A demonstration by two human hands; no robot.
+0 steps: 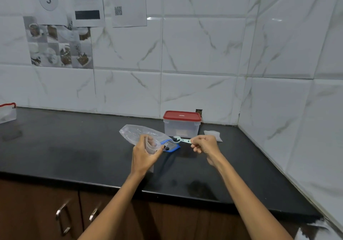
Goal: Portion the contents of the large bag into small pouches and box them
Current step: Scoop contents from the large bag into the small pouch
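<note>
Two hands over the black tabletop (74,147). Left hand (143,153) gripping the clear large bag (136,133), blue zip end pointing to 3 o'clock, few dark bits at the mouth. Right hand (204,144) fist-curled round a pale scoop (181,140), bowl at 9 o'clock, touching the bag mouth. Red-lidded box (181,125) at 12 o'clock of the scoop; small pouches (213,135) just beside it at 3 o'clock.

Even, cool, fairly bright light; small glare streaks on the wall tiles (204,45) above the worktop (74,147). Soft overall, posted papers (87,2) unreadable. Wide-angle bending at edges; weak shadows.
</note>
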